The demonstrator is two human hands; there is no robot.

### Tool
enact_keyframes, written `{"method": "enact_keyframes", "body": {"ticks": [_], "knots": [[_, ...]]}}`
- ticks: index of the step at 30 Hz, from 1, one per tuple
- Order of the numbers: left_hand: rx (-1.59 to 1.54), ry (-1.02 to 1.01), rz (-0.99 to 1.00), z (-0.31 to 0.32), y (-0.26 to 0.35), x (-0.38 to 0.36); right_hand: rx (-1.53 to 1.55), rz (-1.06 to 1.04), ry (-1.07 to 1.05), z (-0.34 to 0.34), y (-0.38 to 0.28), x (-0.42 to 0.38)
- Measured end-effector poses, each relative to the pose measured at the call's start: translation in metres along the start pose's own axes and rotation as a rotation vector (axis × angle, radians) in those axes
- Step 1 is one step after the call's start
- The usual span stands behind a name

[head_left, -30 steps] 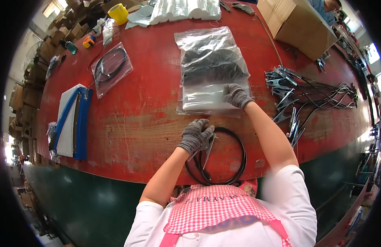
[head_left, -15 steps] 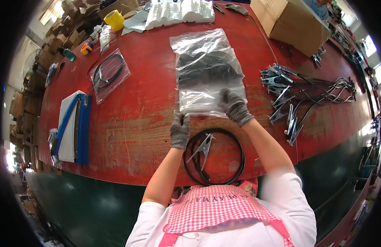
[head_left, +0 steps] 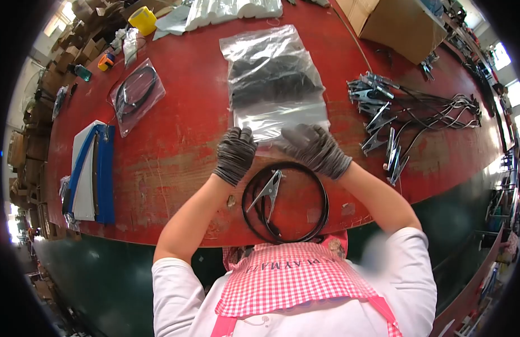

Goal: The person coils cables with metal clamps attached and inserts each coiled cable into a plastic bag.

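A stack of clear plastic bags (head_left: 279, 84), dark in its middle, lies flat on the red table. My left hand (head_left: 236, 154), in a grey knit glove, has its fingers curled together at the lower left corner of the bags, apparently pinching the edge. Over their near edge, my gloved right hand (head_left: 319, 150) has its fingers stretched out and slightly blurred. Between my hands and my body lies a coiled black cable (head_left: 326, 205), with a metal clamp (head_left: 269, 194) inside the loop.
Several clamps with cables (head_left: 378, 112) lie at the right, below a cardboard box (head_left: 403, 31). On the left are a bagged cable (head_left: 137, 92) and a blue-and-white folder-like item (head_left: 105, 174). Yellow tape (head_left: 142, 21) and white plastic rolls (head_left: 232, 11) sit at the back.
My left hand has moved up and left, its fingers curling more. My right hand has shifted down and inward along the bags' near edge. The whole view has shifted slightly.
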State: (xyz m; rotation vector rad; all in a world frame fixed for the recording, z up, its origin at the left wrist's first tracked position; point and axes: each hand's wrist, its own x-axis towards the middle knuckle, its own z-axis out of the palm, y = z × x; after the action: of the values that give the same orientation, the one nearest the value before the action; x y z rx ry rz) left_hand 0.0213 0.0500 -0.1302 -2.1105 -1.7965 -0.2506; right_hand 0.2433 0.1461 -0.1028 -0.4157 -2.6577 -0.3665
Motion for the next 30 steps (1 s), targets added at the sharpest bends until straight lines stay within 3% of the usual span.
{"method": "enact_keyframes", "body": {"ticks": [2,4,5,7,8,10,11,12,14,15,16,17,18,22,24,28,30], "knots": [[0.025,-0.076,-0.033,0.003,-0.004,-0.005,-0.067,-0.091,0.027,-0.001,0.004,-0.02],[0.1,-0.055,0.014,-0.005,0.001,-0.007,-0.183,0.231,-0.42,-0.003,0.016,-0.027],[0.083,-0.253,-0.133,0.001,0.01,-0.006,-0.185,0.228,-0.421,0.002,0.016,-0.029],[0.002,-0.653,-0.387,-0.006,0.026,0.011,-0.073,0.501,-0.494,0.023,0.005,-0.039],[0.002,-0.659,-0.384,0.005,0.026,0.009,-0.069,0.504,-0.499,0.031,0.0,-0.045],[-0.022,-0.443,-0.224,0.043,0.021,0.003,0.053,0.658,-0.319,0.041,0.001,-0.049],[0.094,0.124,-0.054,0.057,0.014,-0.004,0.04,0.581,-0.277,0.037,0.0,-0.051],[0.094,0.121,-0.05,0.049,0.016,-0.004,0.043,0.585,-0.278,0.02,-0.006,-0.047],[0.014,-0.233,-0.085,0.028,0.02,-0.007,0.057,0.416,-0.036,-0.011,-0.017,-0.039],[-0.02,-0.225,-0.089,0.017,0.02,-0.004,0.057,0.42,-0.036,-0.009,-0.02,-0.032],[-0.021,-0.227,-0.083,0.007,0.021,0.0,-0.058,0.366,0.122,-0.006,-0.026,-0.022],[-0.118,-0.389,-0.152,-0.011,0.024,0.007,-0.174,0.308,0.279,-0.004,-0.027,-0.017],[-0.214,-0.55,-0.224,-0.02,0.025,0.011,-0.175,0.311,0.279,-0.001,-0.025,-0.015],[-0.042,-0.535,-0.149,-0.01,0.015,-0.001,0.0,0.432,0.09,0.026,-0.003,-0.022],[-0.096,-0.445,-0.238,-0.005,0.009,-0.009,-0.213,0.514,-0.337,0.023,0.013,-0.031],[-0.014,-0.457,-0.245,0.019,0.014,-0.014,-0.329,0.367,-0.352,0.038,0.009,-0.056],[-0.006,-0.194,-0.074,0.038,0.009,-0.021,-0.164,0.434,-0.399,0.034,-0.002,-0.07]]}}
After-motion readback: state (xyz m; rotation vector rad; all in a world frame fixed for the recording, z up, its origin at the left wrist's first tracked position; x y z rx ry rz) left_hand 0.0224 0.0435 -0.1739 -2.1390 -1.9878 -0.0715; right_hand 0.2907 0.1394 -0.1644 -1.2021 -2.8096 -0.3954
